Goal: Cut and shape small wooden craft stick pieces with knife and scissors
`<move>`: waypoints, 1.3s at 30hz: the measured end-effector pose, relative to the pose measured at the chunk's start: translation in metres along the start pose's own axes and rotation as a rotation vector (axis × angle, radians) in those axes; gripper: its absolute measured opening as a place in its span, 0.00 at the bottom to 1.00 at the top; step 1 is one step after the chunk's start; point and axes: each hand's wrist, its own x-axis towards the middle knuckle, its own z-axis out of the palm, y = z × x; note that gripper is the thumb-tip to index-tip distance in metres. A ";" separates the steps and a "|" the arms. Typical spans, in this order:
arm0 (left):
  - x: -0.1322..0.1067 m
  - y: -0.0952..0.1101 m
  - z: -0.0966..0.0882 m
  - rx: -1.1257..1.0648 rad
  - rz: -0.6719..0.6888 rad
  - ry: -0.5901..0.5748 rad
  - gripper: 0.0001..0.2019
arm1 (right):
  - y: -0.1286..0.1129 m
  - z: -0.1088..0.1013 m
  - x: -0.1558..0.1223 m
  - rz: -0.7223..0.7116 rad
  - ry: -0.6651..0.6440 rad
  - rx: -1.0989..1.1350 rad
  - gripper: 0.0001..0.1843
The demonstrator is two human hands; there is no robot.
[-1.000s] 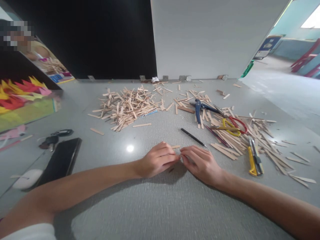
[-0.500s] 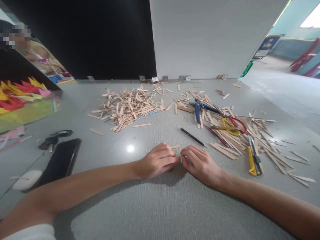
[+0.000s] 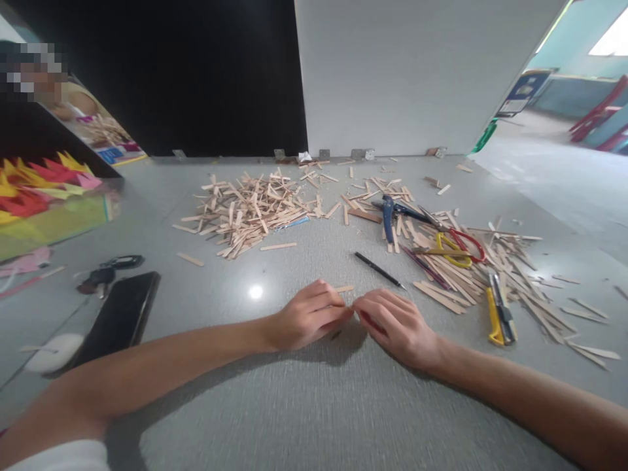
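My left hand [image 3: 314,315] and my right hand [image 3: 395,324] meet fingertip to fingertip just above the grey table [image 3: 294,405]. Both are closed in a pinch. Whatever lies between the fingertips is too small and too covered to name. Just behind my left fingers, a short wooden stick [image 3: 345,288] shows on the tabletop. A small dark sliver [image 3: 336,335] lies below them. Beyond my right hand rests a black pen-like tool [image 3: 377,269] with a pointed tip.
A heap of wooden sticks [image 3: 250,212] lies at the back left. To the right are more sticks [image 3: 444,297], blue-handled pliers [image 3: 388,219], scissors [image 3: 454,252] and a yellow box cutter [image 3: 498,311]. A phone [image 3: 120,317] and keys [image 3: 102,278] are at left; panels [image 3: 392,78] stand behind.
My right hand has turned slightly, and its fingers have closed in against my left fingertips, covering the small bit visible there before. My left hand has barely moved.
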 end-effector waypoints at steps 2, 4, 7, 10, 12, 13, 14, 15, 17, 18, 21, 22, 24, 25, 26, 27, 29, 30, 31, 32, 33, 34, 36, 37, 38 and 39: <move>0.001 0.000 -0.001 0.001 0.008 -0.005 0.07 | 0.000 0.001 0.000 0.004 -0.011 0.004 0.09; 0.001 0.000 -0.002 0.006 0.010 -0.016 0.07 | 0.001 0.002 0.001 0.034 -0.029 0.022 0.08; 0.000 0.000 -0.002 0.006 0.013 -0.046 0.07 | 0.002 0.003 0.002 0.094 -0.048 0.059 0.08; 0.000 0.001 -0.002 0.008 0.031 -0.063 0.08 | 0.002 0.004 0.003 0.119 -0.056 0.090 0.08; 0.001 0.001 -0.003 0.017 0.051 -0.061 0.08 | 0.002 0.004 0.003 0.119 -0.067 0.099 0.08; 0.001 0.002 -0.003 0.022 0.059 -0.062 0.08 | 0.002 0.004 0.002 0.121 -0.075 0.101 0.08; 0.002 0.002 -0.003 0.027 0.067 -0.063 0.09 | 0.002 0.004 0.002 0.125 -0.084 0.104 0.09; 0.003 0.002 -0.003 0.033 0.074 -0.063 0.09 | 0.002 0.005 0.001 0.131 -0.094 0.108 0.09; 0.004 0.002 -0.004 0.037 0.087 -0.062 0.09 | 0.003 0.006 0.000 0.149 -0.107 0.119 0.10; 0.004 0.002 -0.004 0.035 0.092 -0.063 0.09 | 0.003 0.006 0.000 0.156 -0.113 0.125 0.10; 0.004 0.002 -0.004 0.024 0.090 -0.070 0.10 | 0.005 0.007 -0.002 0.159 -0.134 0.138 0.12; 0.004 0.002 -0.004 0.021 0.088 -0.073 0.10 | 0.005 0.008 -0.003 0.158 -0.145 0.140 0.12; 0.003 0.001 -0.004 0.022 0.084 -0.081 0.09 | 0.006 0.009 -0.005 0.166 -0.166 0.141 0.13; 0.003 0.001 -0.004 0.023 0.080 -0.083 0.09 | 0.006 0.010 -0.006 0.174 -0.174 0.141 0.13; 0.002 0.001 -0.003 0.022 0.075 -0.083 0.09 | 0.007 0.011 -0.007 0.185 -0.179 0.140 0.13; 0.002 0.001 -0.003 0.020 0.069 -0.081 0.09 | 0.007 0.011 -0.008 0.195 -0.181 0.139 0.13; 0.001 0.001 -0.002 0.016 0.053 -0.075 0.10 | 0.007 0.012 -0.009 0.209 -0.180 0.134 0.13; 0.001 0.001 -0.002 0.016 0.044 -0.073 0.10 | 0.007 0.012 -0.009 0.212 -0.174 0.132 0.14; 0.001 0.001 -0.001 0.016 0.033 -0.072 0.10 | 0.007 0.013 -0.009 0.215 -0.164 0.129 0.14; 0.001 0.000 -0.001 0.015 0.022 -0.071 0.10 | 0.007 0.013 -0.009 0.218 -0.153 0.125 0.14; 0.001 0.000 -0.001 0.010 0.011 -0.068 0.10 | 0.007 0.012 -0.010 0.222 -0.141 0.118 0.14; 0.001 0.000 -0.001 0.005 0.001 -0.061 0.10 | 0.007 0.012 -0.010 0.228 -0.131 0.113 0.14; 0.000 -0.001 0.000 -0.004 -0.009 -0.052 0.09 | 0.007 0.012 -0.011 0.237 -0.119 0.103 0.14; 0.000 -0.001 0.000 -0.006 -0.010 -0.046 0.09 | 0.007 0.012 -0.011 0.239 -0.117 0.101 0.14; 0.000 -0.001 0.000 -0.006 -0.011 -0.042 0.09 | 0.007 0.012 -0.011 0.239 -0.114 0.102 0.14; -0.001 -0.001 0.001 -0.005 -0.013 -0.036 0.09 | 0.007 0.012 -0.011 0.241 -0.111 0.107 0.14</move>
